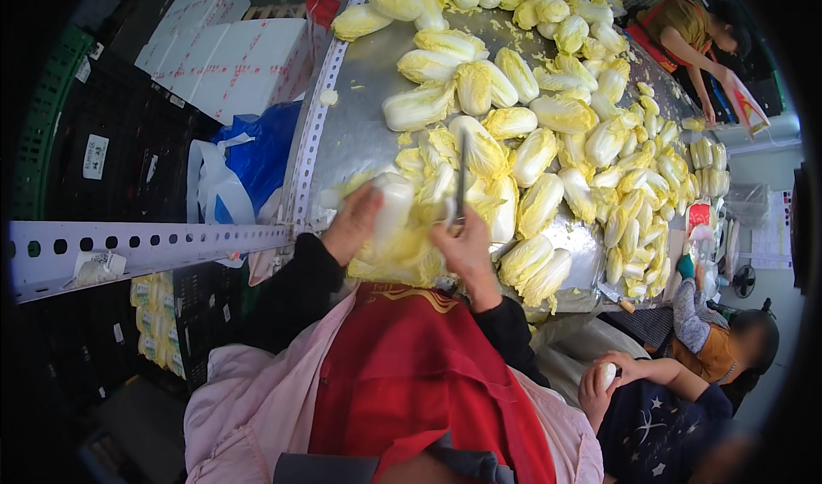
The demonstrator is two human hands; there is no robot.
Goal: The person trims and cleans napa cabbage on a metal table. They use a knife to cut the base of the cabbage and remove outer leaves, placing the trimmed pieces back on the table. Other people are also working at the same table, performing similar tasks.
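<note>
My left hand [356,219] is closed around a napa cabbage [393,205], its white base upward and its leafy end blurred. On the right, my right hand [467,248] grips the handle of a knife [462,176] whose blade stands away from me. A pale piece, perhaps a cut cabbage base, shows by the fingers of that hand. Loose yellow leaves [398,269] lie beneath and beside both hands. Beyond them, many napa cabbages [478,147] cover the metal table [347,115].
A perforated metal rail [160,240] juts out at left, near white boxes [250,67], a blue bag [263,153] and black crates [128,144]. Co-workers are at the right, one holding a white vegetable [609,375]. Another knife [620,299] lies at the table's right edge.
</note>
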